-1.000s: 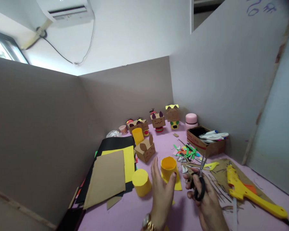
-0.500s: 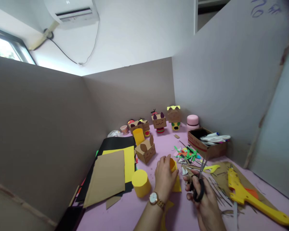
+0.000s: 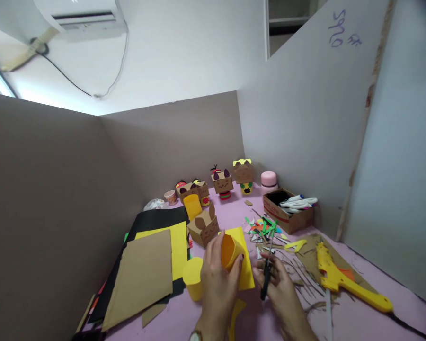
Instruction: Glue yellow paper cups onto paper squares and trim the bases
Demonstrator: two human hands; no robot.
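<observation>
So the surface [image 3: 206, 322] is a pink mat boxed in by tall grey partitions [image 3: 57, 189] on the left, back and right, with an air conditioner [image 3: 81, 16] up on the white wall behind. Pretty cramped booth.

Far left there's a paper stack [image 3: 145, 265] of brown, yellow and black sheets hanging near the front-left edge. Just right of it stands a yellow cylinder [image 3: 192, 284]. The left hand [image 3: 218, 279] is wrapped around a yellow paper tube [image 3: 230, 253] that's tilted, open end up, with a flat yellow sheet attached behind it, raised a bit above the mat. Behind it sits a cardboard bunny box [image 3: 204, 229], and little box figures [image 3: 222, 182] line the back wall.

The right hand [image 3: 280, 289] is closed on black scissors [image 3: 266, 279], blades pointing up and away, right beside the tube. Past that is a scrap pile [image 3: 266, 229], a marker box [image 3: 287, 213] against the right partition, then a yellow glue gun [image 3: 341, 279] lying on brown card. Only open patch is the front strip near the wrists.
</observation>
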